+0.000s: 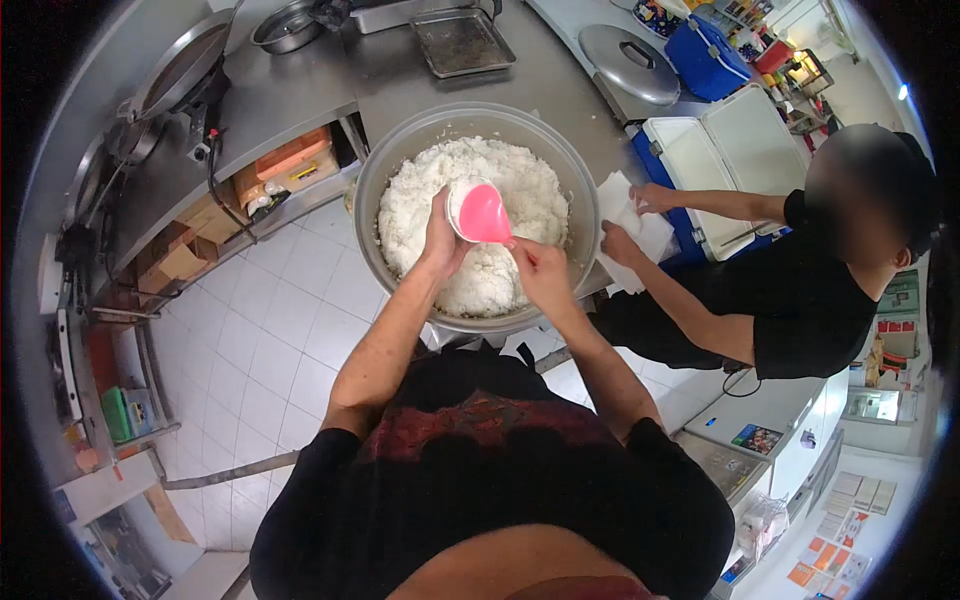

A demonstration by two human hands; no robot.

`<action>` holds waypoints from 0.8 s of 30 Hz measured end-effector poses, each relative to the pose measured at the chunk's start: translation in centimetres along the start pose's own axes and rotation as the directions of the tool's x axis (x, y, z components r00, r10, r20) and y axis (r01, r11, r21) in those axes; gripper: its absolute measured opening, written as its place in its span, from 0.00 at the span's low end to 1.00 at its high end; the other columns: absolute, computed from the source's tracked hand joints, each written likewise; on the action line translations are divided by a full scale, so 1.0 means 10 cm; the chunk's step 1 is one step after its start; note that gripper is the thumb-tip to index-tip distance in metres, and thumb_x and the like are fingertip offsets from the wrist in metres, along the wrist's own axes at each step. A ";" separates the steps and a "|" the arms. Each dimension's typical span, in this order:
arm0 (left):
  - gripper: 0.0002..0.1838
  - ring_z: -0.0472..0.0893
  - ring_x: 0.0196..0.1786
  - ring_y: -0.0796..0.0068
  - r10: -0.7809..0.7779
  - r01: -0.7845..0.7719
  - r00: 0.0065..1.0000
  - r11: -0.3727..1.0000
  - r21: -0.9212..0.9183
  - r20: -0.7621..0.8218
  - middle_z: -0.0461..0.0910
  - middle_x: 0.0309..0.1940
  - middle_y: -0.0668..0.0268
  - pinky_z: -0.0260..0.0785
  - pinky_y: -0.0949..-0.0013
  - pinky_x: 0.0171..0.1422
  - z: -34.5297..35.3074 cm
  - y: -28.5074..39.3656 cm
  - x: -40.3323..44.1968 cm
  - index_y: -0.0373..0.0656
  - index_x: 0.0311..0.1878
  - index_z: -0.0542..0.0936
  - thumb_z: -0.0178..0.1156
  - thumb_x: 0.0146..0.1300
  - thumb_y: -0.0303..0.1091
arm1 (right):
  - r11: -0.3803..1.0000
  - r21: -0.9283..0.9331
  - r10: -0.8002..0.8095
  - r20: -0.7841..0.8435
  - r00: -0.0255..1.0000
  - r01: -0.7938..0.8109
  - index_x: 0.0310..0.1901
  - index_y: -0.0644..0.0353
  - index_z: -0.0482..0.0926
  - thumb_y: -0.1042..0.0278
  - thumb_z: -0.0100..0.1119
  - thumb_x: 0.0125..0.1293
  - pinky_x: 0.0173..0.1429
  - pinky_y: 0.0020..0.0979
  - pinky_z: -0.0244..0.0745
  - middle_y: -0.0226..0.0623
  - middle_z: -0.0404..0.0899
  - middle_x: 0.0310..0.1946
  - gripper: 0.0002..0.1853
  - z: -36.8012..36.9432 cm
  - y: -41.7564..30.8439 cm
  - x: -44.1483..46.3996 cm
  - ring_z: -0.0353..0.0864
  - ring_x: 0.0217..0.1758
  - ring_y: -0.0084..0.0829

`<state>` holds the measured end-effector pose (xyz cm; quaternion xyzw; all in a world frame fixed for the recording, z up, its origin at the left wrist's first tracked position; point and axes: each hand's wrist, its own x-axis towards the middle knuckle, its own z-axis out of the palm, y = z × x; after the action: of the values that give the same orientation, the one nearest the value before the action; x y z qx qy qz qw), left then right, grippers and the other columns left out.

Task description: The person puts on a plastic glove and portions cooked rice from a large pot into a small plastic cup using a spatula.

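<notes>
The left hand (442, 242) is curled around a cup (454, 205); the right hand (541, 268) is closed on the scoop (485, 213) handle, above rice (540, 190) inside the pot (366, 215) rim.

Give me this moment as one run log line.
left hand: holding white container | right hand: gripping pink scoop, over container | below: rice in large pot | co-worker: handling white material

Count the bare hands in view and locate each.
4: the wearer's left hand holds a round white container, their right hand a pink plastic scoop; a co-worker's upper hand and lower hand touch thin white material.
</notes>
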<state>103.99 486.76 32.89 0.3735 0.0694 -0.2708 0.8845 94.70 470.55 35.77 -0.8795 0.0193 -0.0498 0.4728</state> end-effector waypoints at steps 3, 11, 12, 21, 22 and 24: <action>0.32 0.77 0.60 0.63 0.025 -0.028 0.999 0.992 0.126 0.021 0.76 0.59 0.59 0.71 0.54 0.63 -0.07 0.12 0.01 0.42 0.64 0.71 0.33 0.73 0.57 | 0.997 -0.066 0.054 0.130 0.990 -0.046 0.43 0.62 0.85 0.63 0.57 0.70 0.28 0.30 0.66 0.37 0.75 0.17 0.12 -0.13 0.03 0.02 0.69 0.20 0.24; 0.31 0.77 0.60 0.67 -0.097 0.105 0.994 0.971 0.213 -0.050 0.76 0.59 0.61 0.73 0.59 0.60 -0.10 0.17 -0.05 0.46 0.66 0.69 0.32 0.73 0.57 | 0.985 -0.127 -0.116 0.046 0.992 0.121 0.39 0.63 0.84 0.64 0.55 0.70 0.28 0.31 0.65 0.37 0.75 0.17 0.12 -0.06 -0.11 0.28 0.70 0.22 0.21; 0.31 0.78 0.59 0.68 -0.103 0.110 0.994 0.975 0.192 -0.046 0.76 0.58 0.62 0.75 0.61 0.57 -0.10 0.16 -0.02 0.47 0.65 0.70 0.33 0.73 0.58 | 0.993 -0.080 -0.078 0.086 0.993 0.085 0.39 0.63 0.85 0.64 0.55 0.70 0.29 0.33 0.66 0.39 0.76 0.18 0.12 -0.09 -0.04 0.31 0.71 0.21 0.25; 0.30 0.77 0.57 0.68 -0.046 0.042 0.989 0.999 -0.030 -0.142 0.77 0.58 0.66 0.76 0.58 0.52 -0.22 0.17 -0.06 0.53 0.64 0.72 0.32 0.72 0.60 | 0.999 -0.025 -0.025 -0.065 0.998 0.024 0.43 0.60 0.85 0.59 0.54 0.71 0.38 0.39 0.74 0.50 0.81 0.25 0.14 -0.23 0.15 0.17 0.80 0.29 0.46; 0.30 0.77 0.57 0.67 -0.071 0.065 0.986 0.997 -0.039 -0.152 0.77 0.58 0.65 0.75 0.57 0.52 -0.21 0.25 -0.14 0.53 0.64 0.72 0.32 0.72 0.60 | 0.991 -0.128 0.022 -0.019 1.000 -0.024 0.44 0.59 0.85 0.58 0.54 0.71 0.40 0.40 0.75 0.49 0.82 0.27 0.14 -0.29 0.24 0.13 0.80 0.31 0.46; 0.30 0.77 0.57 0.63 -0.121 0.112 0.979 0.991 -0.067 -0.165 0.77 0.58 0.63 0.75 0.56 0.53 -0.11 0.41 -0.31 0.54 0.64 0.72 0.34 0.72 0.60 | 0.933 -0.346 0.129 0.057 0.990 -0.101 0.45 0.57 0.85 0.57 0.54 0.70 0.43 0.42 0.76 0.48 0.83 0.30 0.15 -0.37 0.43 0.04 0.82 0.34 0.48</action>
<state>103.67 491.21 35.68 0.3647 0.1735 -0.2874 0.8685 94.79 465.08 34.22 -0.9468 0.0605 0.0168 0.3155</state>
